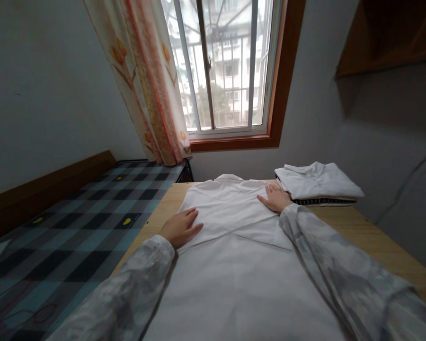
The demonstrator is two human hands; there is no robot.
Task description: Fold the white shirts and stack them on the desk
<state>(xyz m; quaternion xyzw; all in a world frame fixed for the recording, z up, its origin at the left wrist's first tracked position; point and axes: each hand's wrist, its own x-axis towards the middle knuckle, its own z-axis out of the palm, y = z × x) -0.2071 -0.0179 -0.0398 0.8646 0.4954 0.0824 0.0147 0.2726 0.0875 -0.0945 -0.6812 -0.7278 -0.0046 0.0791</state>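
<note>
A white shirt (pixel 234 274) lies spread out along the wooden table, its collar at the far end. Across its upper part run a few creases and what look like sleeves folded inward. My left hand (pixel 181 228) rests on the shirt's left edge, fingers stretched out and the thumb apart. On the right edge, nearer the collar, my right hand (pixel 275 198) lies flat with its fingers spread. Neither hand grips the cloth.
A stack of folded white clothes (pixel 317 181) sits at the table's far right, just past my right hand. The wooden table (pixel 341 225) borders a bed with a checked sheet (pixel 92 222) on the left. Behind are a flowered curtain (pixel 149 85) and a window (pixel 227 71).
</note>
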